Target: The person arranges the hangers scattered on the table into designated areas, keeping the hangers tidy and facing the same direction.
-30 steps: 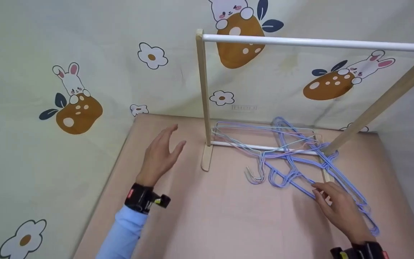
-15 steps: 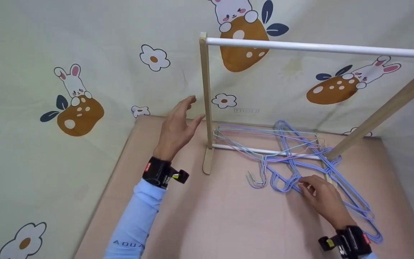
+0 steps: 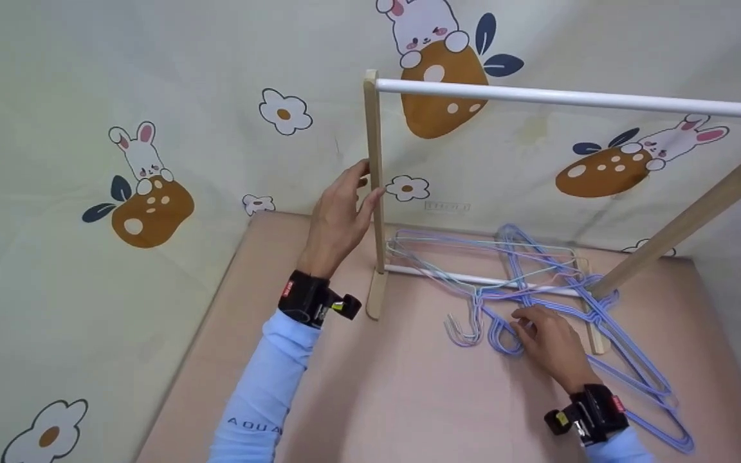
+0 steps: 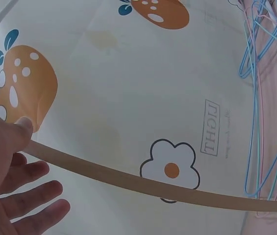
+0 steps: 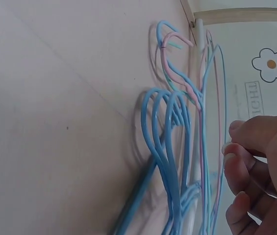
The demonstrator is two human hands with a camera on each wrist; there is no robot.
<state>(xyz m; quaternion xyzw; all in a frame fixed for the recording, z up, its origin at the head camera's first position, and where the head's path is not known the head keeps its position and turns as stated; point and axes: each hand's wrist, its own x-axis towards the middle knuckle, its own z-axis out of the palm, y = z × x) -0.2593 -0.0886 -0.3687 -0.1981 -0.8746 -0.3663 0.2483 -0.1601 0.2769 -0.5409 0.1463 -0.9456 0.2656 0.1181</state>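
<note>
My left hand [image 3: 338,222] is at the left wooden post [image 3: 374,132] of a small clothes rack. Its thumb lies across the post in the left wrist view, while the other fingers [image 4: 30,198] stay spread and fairly straight. My right hand [image 3: 552,341] hovers over the hook ends of several blue hangers [image 5: 170,152], its fingers loosely bent and holding nothing. Thumb and index fingertip nearly meet in the right wrist view, beside the hangers. Left of them lie pastel wire hangers [image 3: 476,297] in blue, green and pink, hooks toward me, across the rack's lower bar.
The rack's white top bar [image 3: 570,98] runs high across the right side. Its right post [image 3: 692,222] leans toward the upper right. A pinkish tabletop [image 3: 422,399] lies under everything, against walls covered in bunny-print cloth [image 3: 216,77].
My left hand has moved right and up to the rack's left post. The right hand has slid left over the blue hangers, toward their hooks. The view has shifted slightly.
</note>
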